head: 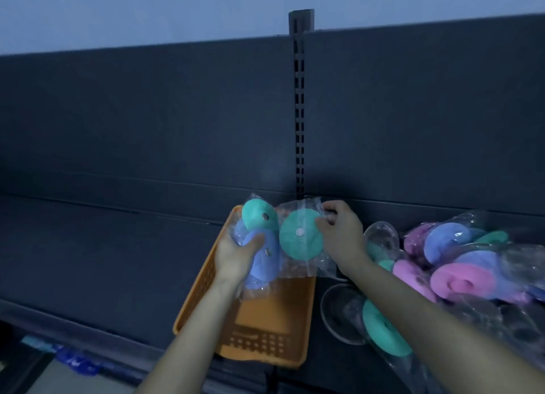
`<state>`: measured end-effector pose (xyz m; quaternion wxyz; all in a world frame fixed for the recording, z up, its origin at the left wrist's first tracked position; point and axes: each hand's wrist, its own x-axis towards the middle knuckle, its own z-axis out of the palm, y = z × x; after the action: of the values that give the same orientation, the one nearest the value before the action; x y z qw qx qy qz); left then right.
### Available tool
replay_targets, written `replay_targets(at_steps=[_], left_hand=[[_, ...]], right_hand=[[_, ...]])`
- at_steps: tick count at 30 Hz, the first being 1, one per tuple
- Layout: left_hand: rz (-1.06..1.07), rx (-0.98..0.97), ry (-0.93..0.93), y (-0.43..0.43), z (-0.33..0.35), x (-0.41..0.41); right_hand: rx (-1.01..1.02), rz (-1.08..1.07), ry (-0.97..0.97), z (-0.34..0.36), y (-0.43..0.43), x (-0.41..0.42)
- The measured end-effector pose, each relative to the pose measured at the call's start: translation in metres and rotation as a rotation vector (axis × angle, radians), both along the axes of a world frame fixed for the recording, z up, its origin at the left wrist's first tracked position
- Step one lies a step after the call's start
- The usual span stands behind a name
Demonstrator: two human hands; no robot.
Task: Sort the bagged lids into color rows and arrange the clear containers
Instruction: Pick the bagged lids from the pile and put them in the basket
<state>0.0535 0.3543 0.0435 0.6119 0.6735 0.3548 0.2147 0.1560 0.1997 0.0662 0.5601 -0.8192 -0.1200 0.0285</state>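
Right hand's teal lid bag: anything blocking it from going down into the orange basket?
Nothing visible. The right hand pinches the teal lid bag above the basket, whose floor below looks bare. The left hand holds a second bag beside it, not underneath.

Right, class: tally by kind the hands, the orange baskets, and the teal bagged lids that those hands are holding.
Hands: 2 (left hand, right hand)
Orange basket: 1
Teal lids held: 2 (left-hand teal lid, right-hand teal lid)
Total: 5
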Motion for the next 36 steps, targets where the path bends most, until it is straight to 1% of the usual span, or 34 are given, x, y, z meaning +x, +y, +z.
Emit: replay_targets(at_steps=[4, 8, 9, 11, 13, 14, 15, 16, 19, 21, 23, 26, 27, 28, 29, 30, 31, 34, 36], left_hand=[[-0.101, -0.003, 0.086, 0.014, -0.02, 0.02], [-0.367, 0.04, 0.154, 0.028, -0.029, 0.026], [-0.412, 0.064, 0.195, 0.031, -0.029, 0.027], [-0.411, 0.188, 0.343, 0.034, -0.027, 0.027], [-0.345, 0.449, 0.539, 0.036, -0.025, 0.024], [-0.323, 0.603, 0.568, 0.037, -0.027, 0.022], [-0.318, 0.721, 0.553, 0.037, -0.029, 0.02], [-0.319, 0.795, 0.52, 0.037, -0.029, 0.019], [-0.331, 0.846, 0.44, 0.036, -0.028, 0.019], [-0.352, 0.828, 0.423, 0.034, -0.027, 0.017], [-0.394, 0.8, 0.391, 0.031, -0.027, 0.013], [-0.486, 0.82, 0.345, 0.028, -0.03, 0.007], [-0.532, 0.835, 0.367, 0.027, -0.031, 0.006], [-0.582, 0.849, 0.402, 0.025, -0.032, 0.006], [-0.626, 0.869, 0.433, 0.022, -0.032, 0.005], [-0.655, 0.884, 0.458, 0.019, -0.031, 0.005], [-0.664, 0.894, 0.477, 0.014, -0.029, 0.004], [-0.599, 0.95, 0.458, 0.001, -0.025, 0.004], [-0.575, 0.962, 0.396, -0.015, -0.018, 0.003]], right_hand=[[-0.088, -0.008, -0.007, -0.007, 0.011, 0.008], [-0.144, -0.01, -0.013, -0.016, 0.017, 0.018], [-0.15, -0.008, -0.013, -0.017, 0.018, 0.019], [-0.153, -0.007, -0.032, -0.016, 0.02, 0.021], [-0.135, -0.01, -0.076, -0.012, 0.021, 0.023], [-0.117, -0.01, -0.096, -0.009, 0.022, 0.024], [-0.097, -0.006, -0.111, -0.006, 0.024, 0.025], [-0.079, -0.003, -0.122, -0.003, 0.026, 0.027], [-0.086, 0.038, -0.119, -0.006, 0.037, 0.032], [-0.236, 0.135, -0.145, -0.018, 0.042, 0.032], [-0.496, 0.306, -0.265, -0.035, 0.042, 0.028], [-0.899, 0.58, -0.467, -0.053, 0.031, 0.019], [-1.007, 0.649, -0.488, -0.056, 0.028, 0.016], [-1.077, 0.685, -0.469, -0.056, 0.026, 0.014], [-1.1, 0.701, -0.439, -0.055, 0.024, 0.014], [-1.074, 0.705, -0.417, -0.053, 0.023, 0.014], [-0.995, 0.691, -0.404, -0.05, 0.021, 0.014], [-0.603, 0.537, -0.36, -0.038, 0.003, 0.007], [-0.479, 0.439, -0.344, -0.031, -0.022, 0.001]])
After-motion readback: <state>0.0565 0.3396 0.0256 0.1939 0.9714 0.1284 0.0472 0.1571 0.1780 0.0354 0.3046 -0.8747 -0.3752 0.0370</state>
